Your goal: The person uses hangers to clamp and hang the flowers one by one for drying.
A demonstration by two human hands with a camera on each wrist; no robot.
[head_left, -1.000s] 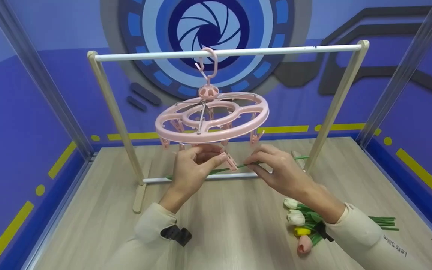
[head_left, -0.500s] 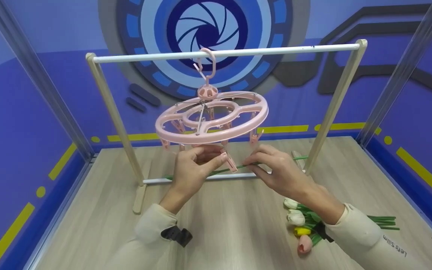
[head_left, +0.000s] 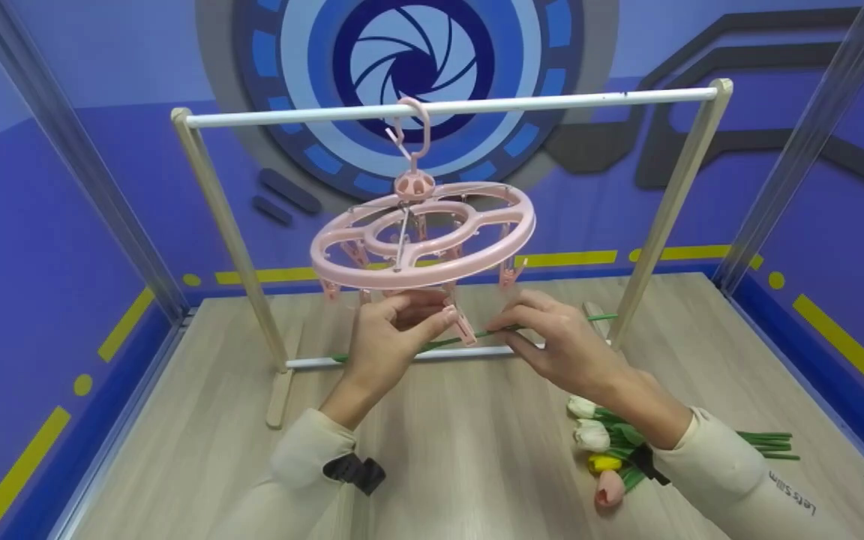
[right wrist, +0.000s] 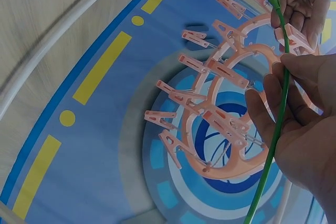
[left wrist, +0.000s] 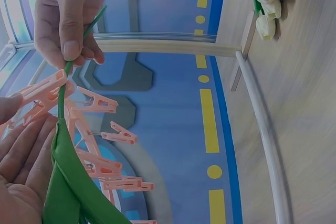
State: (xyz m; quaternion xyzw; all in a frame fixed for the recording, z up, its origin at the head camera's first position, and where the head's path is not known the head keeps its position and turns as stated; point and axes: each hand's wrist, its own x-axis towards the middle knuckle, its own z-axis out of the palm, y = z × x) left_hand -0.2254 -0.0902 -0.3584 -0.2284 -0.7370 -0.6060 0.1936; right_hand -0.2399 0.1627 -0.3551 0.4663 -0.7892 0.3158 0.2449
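In the head view my left hand (head_left: 383, 334) pinches a pink clothespin (head_left: 465, 328) hanging below the round pink clip hanger (head_left: 432, 274). My right hand (head_left: 563, 334) holds the green stem (head_left: 603, 317) of an artificial flower between thumb and fingers. The left wrist view shows that stem (left wrist: 61, 100) at the clothespin's tip, with a broad green leaf (left wrist: 73, 177) below it. Whether the clothespin grips the stem, I cannot tell. The flower's bloom is out of sight. Seen from the right wrist, the stem (right wrist: 282, 114) runs across my right palm.
The hanger's hook (head_left: 426, 127) hangs on the white top bar (head_left: 552, 103) of a wooden-sided stand. Other clothespins (head_left: 508, 271) dangle around the ring. White, yellow and pink artificial tulips (head_left: 592, 435) lie on the table beneath my right forearm. A lower white bar (head_left: 312, 362) spans the stand.
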